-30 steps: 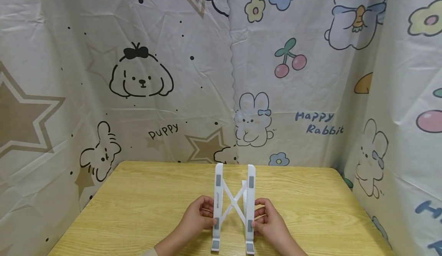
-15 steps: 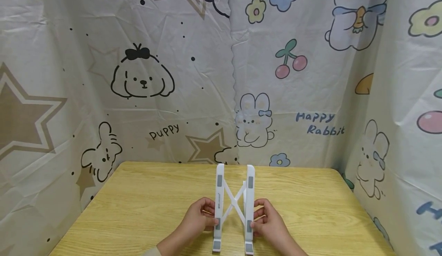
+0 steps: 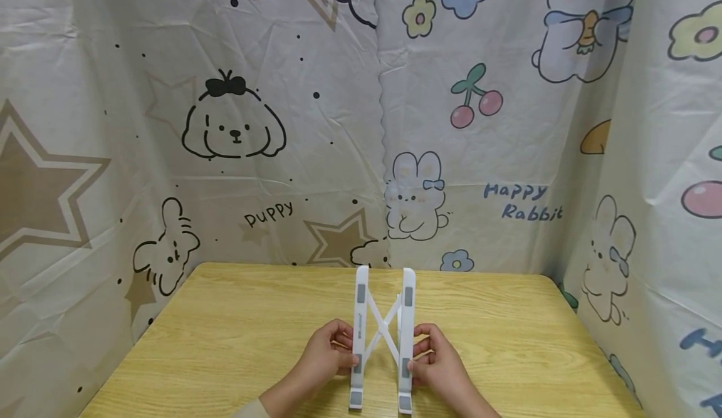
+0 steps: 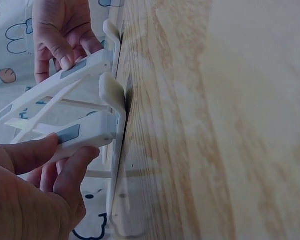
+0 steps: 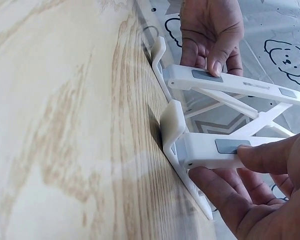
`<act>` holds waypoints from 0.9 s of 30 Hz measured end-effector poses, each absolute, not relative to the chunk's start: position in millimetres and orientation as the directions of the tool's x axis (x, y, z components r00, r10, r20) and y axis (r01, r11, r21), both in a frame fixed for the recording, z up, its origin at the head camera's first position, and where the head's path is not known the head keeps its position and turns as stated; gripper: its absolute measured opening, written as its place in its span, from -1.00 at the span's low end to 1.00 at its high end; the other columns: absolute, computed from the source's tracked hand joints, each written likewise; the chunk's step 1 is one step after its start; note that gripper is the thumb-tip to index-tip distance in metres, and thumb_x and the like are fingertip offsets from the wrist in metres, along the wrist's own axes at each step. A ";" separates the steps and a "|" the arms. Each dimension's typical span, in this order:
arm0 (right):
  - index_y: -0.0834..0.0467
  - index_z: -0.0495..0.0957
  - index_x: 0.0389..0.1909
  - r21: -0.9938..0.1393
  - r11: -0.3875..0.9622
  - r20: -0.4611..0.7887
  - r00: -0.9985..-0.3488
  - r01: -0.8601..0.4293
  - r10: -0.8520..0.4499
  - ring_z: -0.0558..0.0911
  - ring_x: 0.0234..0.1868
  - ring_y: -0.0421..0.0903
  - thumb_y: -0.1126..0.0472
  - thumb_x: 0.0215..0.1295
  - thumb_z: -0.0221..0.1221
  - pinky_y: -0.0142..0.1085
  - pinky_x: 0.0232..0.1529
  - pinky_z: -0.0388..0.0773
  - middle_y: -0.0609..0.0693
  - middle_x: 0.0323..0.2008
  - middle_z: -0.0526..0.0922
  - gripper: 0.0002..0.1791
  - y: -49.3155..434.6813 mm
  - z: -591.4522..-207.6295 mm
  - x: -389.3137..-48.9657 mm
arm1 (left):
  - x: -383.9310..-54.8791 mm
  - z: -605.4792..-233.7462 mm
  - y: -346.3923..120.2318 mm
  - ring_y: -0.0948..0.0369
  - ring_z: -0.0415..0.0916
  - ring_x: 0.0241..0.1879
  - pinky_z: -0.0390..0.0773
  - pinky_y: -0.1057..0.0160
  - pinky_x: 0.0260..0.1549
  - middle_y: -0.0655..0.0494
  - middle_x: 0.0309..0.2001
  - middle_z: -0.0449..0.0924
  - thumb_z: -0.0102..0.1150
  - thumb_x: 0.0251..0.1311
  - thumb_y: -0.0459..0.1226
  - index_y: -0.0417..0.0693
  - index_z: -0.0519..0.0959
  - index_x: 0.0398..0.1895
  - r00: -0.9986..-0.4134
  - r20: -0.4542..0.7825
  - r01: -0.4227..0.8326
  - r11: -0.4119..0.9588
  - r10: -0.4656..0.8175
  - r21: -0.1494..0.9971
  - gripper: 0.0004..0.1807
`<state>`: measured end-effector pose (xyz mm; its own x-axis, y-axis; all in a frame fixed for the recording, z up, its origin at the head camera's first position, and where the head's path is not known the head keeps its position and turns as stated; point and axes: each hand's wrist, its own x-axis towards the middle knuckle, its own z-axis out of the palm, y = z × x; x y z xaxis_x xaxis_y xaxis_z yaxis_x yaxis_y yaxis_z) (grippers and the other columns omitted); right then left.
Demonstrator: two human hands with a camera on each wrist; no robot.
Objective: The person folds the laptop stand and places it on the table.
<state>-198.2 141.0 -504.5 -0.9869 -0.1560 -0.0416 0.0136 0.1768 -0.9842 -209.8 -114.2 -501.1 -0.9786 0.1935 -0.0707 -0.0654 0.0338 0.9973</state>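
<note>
A white folding laptop stand (image 3: 383,328) with grey pads and X-shaped cross braces stands on the table, its two long rails raised at a slant. My left hand (image 3: 329,354) grips the left rail near its lower end, thumb on the grey pad and fingers underneath. On the other side my right hand (image 3: 439,363) grips the right rail the same way. The right wrist view shows the base bars of the stand (image 5: 174,125) on the wood, with upturned lips at the front. Both hands also appear around the rails in the left wrist view.
The wooden table (image 3: 237,318) extends around the stand on every side. A cloth curtain (image 3: 316,155) printed with puppies, rabbits, stars and flowers rises behind the table and along both sides.
The two rails have come slightly closer together, the left one shifting a little to the right with the left hand. The right hand keeps nearly the same place.
</note>
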 end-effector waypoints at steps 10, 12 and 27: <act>0.22 0.35 0.20 -0.989 0.149 -0.035 -0.986 0.010 -0.163 0.64 -0.36 -0.02 0.61 0.09 0.29 -0.04 -0.42 0.76 0.15 -0.24 0.54 -0.35 139.3 -504.3 -197.2 | -214.8 -503.3 -110.0 0.13 0.54 -0.30 0.75 0.07 -0.40 -0.04 -0.21 0.48 0.40 -0.07 -0.66 -0.25 0.51 -0.06 -0.977 -0.077 -0.067 0.057 0.198 0.996 -0.52; 0.22 0.35 0.20 -0.990 0.141 -0.029 -0.986 0.006 -0.163 0.64 -0.36 -0.02 0.61 0.09 0.29 -0.03 -0.42 0.76 0.16 -0.24 0.53 -0.35 138.5 -504.2 -196.8 | -215.7 -503.7 -109.2 0.13 0.54 -0.30 0.75 0.06 -0.41 -0.04 -0.22 0.47 0.40 -0.08 -0.67 -0.25 0.50 -0.07 -0.977 -0.078 -0.067 0.060 0.197 0.996 -0.52; 0.21 0.37 0.20 -0.992 0.127 -0.003 -0.992 -0.013 -0.123 0.62 -0.37 -0.02 0.64 0.09 0.27 0.00 -0.40 0.77 0.17 -0.25 0.53 -0.35 129.8 -509.7 -197.8 | -217.5 -503.4 -103.0 0.13 0.51 -0.30 0.73 0.08 -0.43 -0.08 -0.19 0.47 0.36 -0.04 -0.67 -0.24 0.50 -0.06 -0.976 -0.061 -0.047 0.068 0.209 0.997 -0.54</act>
